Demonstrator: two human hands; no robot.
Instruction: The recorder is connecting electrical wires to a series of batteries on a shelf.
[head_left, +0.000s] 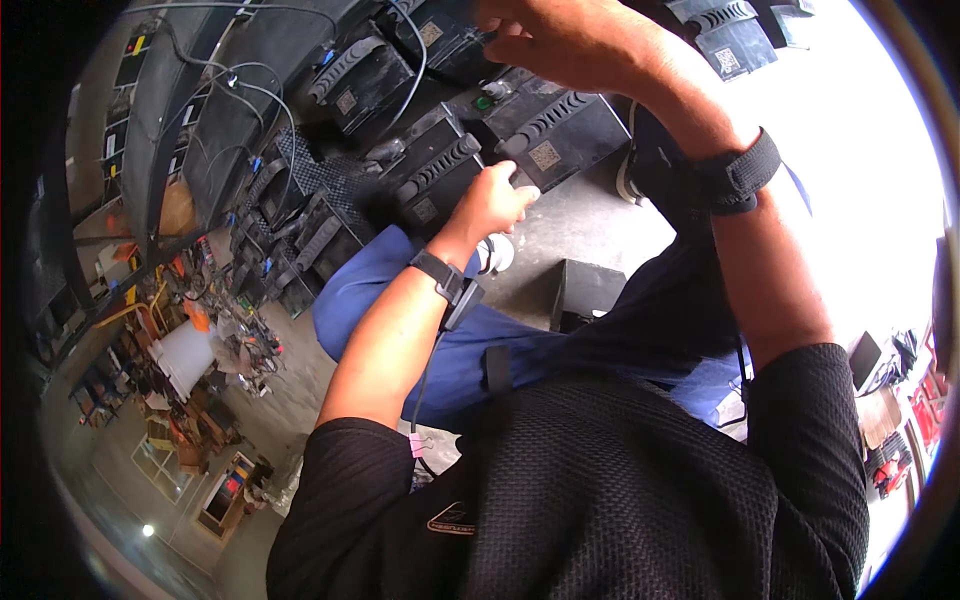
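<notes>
My left hand (495,200) is curled at the front edge between two dusty black cases (555,130), each with a ridged carry handle and a square code label; what its fingers grip, if anything, is hidden. The left-hand case (430,185) sits just beside it. My right hand (560,40) is raised at the top edge above the cases, fingers bent and partly out of frame; what they hold, if anything, I cannot make out. Grey cables (410,70) hang among more black cases (355,95).
Dark racks with wires (170,120) line the left side. A black box (585,285) lies on the concrete floor (540,230) between my blue-trousered legs. A white bin (185,355) and piles of tools and clutter stand at left; more items (890,450) lie at right.
</notes>
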